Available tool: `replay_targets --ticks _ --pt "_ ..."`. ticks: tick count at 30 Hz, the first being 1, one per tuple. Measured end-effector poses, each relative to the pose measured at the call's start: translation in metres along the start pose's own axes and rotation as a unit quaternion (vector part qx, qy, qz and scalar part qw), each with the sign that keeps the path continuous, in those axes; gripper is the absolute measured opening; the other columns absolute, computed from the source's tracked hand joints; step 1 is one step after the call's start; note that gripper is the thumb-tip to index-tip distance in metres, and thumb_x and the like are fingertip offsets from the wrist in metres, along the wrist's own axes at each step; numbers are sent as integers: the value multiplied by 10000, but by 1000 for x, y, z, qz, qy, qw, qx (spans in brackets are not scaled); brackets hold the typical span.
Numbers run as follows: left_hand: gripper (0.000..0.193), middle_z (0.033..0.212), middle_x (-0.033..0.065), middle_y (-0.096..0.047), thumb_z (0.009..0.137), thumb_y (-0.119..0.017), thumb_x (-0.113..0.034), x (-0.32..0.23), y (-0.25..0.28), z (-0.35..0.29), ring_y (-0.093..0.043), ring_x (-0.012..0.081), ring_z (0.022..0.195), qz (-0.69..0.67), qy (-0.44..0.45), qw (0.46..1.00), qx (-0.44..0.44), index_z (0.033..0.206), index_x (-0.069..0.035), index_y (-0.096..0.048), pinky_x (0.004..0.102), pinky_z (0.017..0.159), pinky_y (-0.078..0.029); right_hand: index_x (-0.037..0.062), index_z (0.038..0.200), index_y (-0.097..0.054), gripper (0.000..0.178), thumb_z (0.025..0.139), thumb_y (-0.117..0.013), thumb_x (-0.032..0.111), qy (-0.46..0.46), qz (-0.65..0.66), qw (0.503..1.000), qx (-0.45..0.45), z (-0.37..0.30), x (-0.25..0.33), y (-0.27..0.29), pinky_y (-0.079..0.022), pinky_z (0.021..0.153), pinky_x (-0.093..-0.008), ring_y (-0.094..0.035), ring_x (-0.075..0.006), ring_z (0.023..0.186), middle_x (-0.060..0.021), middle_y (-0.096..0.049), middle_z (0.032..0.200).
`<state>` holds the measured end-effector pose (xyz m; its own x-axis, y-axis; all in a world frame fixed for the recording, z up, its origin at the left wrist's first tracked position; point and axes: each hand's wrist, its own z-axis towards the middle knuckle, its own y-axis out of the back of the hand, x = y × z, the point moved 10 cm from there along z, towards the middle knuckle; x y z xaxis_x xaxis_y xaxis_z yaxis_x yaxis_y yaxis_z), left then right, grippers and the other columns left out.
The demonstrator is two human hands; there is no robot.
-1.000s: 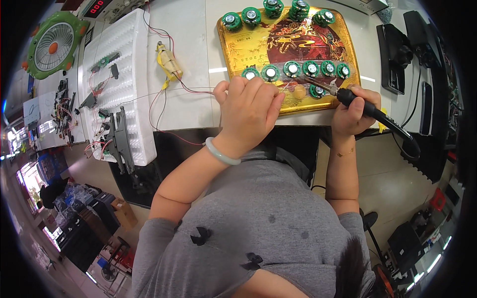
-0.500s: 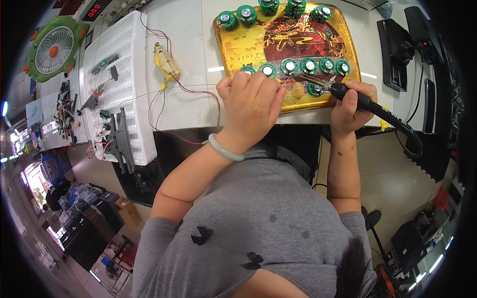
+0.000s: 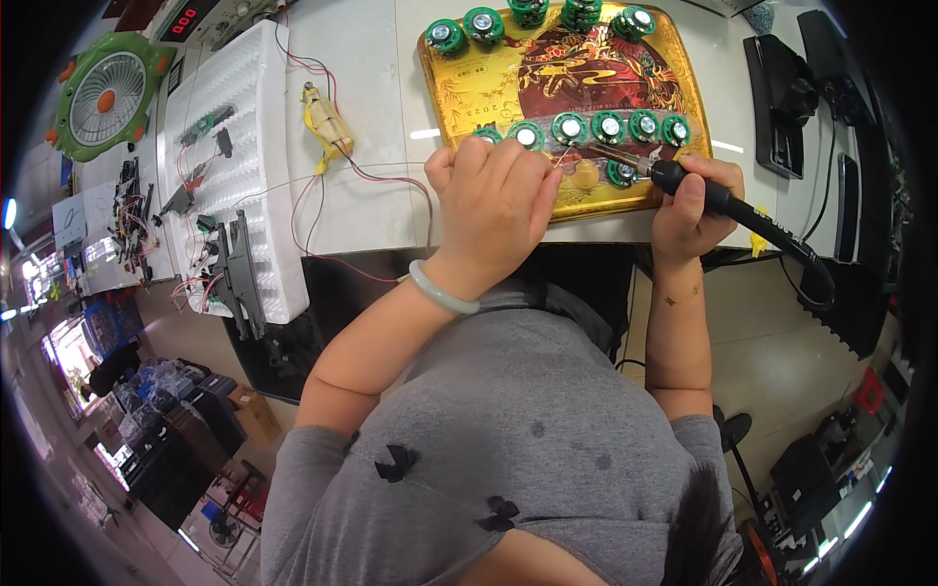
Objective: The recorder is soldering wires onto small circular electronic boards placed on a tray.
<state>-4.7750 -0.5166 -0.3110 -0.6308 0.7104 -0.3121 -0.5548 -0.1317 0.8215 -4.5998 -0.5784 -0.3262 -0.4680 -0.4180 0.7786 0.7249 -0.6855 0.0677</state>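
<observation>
- Head view: wide fisheye, looking steeply down over the grey cloth shirt point(image 3: 508, 420).
- Shiny gold rectangular tray point(image 3: 481, 93): near, at upper centre.
- Pale tiled floor point(image 3: 767, 361): curves toward the rim.

The person is wearing a heathered grey top point(image 3: 489, 391) whose short, loose sleeves point(image 3: 305, 469) are ending near the elbows. Small black bows point(image 3: 396, 464) are decorating the front, and a couple of darker, roundish spots point(image 3: 603, 462) are showing in the cloth. A wide neckline point(image 3: 540, 540) is curving open at the lower edge. Just behind the left hand point(image 3: 493, 205), a thick, smooth bangle point(image 3: 440, 291) is gleaming pale grey-green; behind the right hand point(image 3: 692, 220), a thin gold-coloured bracelet point(image 3: 674, 300) is carrying a small ornament. A long lock of hair point(image 3: 694, 527) is hanging over the top's right side.
</observation>
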Motion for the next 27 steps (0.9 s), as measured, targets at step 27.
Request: replay_targets --ticks 27 --pt "136 699 -13 -439 724 -598 -232 -1 -6 1 -397 175 704 9 -6 1000 1 722 -142 -497 336 688 -234 -26 818 -469 222 802 -522 189 2 14 1000 -4 0 0 0 -424 446 -186 -514 -106 549 -68 -501 699"
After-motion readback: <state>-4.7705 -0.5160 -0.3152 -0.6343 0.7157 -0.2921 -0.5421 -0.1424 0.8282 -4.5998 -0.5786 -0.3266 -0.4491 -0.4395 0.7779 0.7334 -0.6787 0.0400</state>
